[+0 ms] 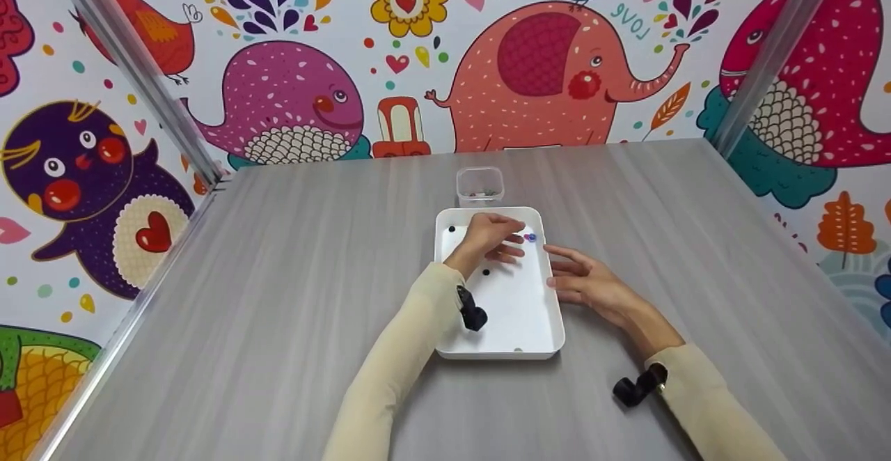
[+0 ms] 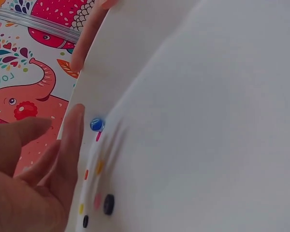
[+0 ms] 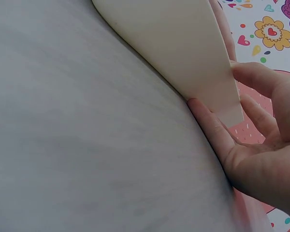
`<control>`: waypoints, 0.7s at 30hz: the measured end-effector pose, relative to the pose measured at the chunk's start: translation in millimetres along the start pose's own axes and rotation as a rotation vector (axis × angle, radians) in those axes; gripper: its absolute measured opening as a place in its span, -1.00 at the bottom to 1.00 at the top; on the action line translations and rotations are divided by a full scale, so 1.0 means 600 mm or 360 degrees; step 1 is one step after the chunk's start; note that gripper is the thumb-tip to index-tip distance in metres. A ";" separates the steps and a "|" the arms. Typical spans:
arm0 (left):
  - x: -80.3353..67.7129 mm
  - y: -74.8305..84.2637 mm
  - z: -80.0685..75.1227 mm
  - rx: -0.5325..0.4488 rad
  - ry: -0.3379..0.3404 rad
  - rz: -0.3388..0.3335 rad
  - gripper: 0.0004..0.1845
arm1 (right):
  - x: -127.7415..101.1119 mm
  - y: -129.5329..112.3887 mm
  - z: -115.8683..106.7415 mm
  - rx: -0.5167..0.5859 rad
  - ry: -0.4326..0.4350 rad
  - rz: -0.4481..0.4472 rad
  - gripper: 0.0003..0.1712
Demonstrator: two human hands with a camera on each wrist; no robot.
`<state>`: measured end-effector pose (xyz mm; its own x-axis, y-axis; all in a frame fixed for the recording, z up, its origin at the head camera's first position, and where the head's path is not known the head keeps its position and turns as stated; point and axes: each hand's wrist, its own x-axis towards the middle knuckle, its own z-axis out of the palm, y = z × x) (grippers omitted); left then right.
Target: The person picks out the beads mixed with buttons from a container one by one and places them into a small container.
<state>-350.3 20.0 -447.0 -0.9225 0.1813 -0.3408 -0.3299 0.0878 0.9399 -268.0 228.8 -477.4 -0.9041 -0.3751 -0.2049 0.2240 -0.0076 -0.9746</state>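
My left hand (image 1: 489, 237) hovers over a white rectangular tray (image 1: 511, 332), fingers loosely extended; nothing shows between them. Near its fingertips, a blue swirled marble (image 1: 532, 237) lies by the tray's right side. In the left wrist view the marble (image 2: 97, 124) sits close to the wall, with a small black round piece (image 2: 108, 204) and tiny coloured pieces farther along. Two black pieces, one at the far left (image 1: 452, 228) and one nearer the middle (image 1: 486, 272), lie in the tray. My right hand (image 1: 592, 285) rests its fingers against the tray's outer right wall (image 3: 198, 53).
A clear plastic container (image 1: 480, 186) with small pieces inside stands just behind the tray. A small greenish piece (image 1: 518, 349) lies at the tray's near wall. The grey wood-grain table (image 1: 292, 273) surrounds them, backed by printed cartoon panels (image 1: 411, 64).
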 end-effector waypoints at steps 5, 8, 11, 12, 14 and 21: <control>0.003 -0.003 0.006 -0.0010 -0.0006 -0.0015 -0.72 | -0.001 0.000 0.000 -0.0008 -0.0005 -0.0010 -0.10; 0.005 -0.004 0.009 0.0006 -0.0018 -0.0019 -0.72 | 0.000 0.000 0.001 -0.0005 -0.0006 -0.0012 -0.10; 0.005 -0.005 0.012 0.0031 -0.0033 -0.0027 -0.72 | 0.000 0.000 0.001 0.0005 -0.0010 -0.0008 -0.09; 0.006 -0.006 0.012 0.0025 -0.0035 -0.0030 -0.73 | 0.000 0.000 0.002 0.0007 -0.0010 -0.0005 -0.09; 0.006 -0.006 0.013 0.0024 -0.0033 -0.0035 -0.73 | 0.000 0.000 0.002 0.0010 -0.0005 -0.0001 -0.09; 0.008 -0.003 0.012 0.0052 -0.0022 -0.0042 -0.72 | 0.000 0.000 0.001 -0.0001 -0.0003 -0.0009 -0.09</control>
<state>-352.5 27.9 -450.5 -0.9108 0.1918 -0.3657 -0.3470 0.1244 0.9296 -267.8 228.2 -477.5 -0.9047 -0.3766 -0.1994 0.2187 -0.0089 -0.9757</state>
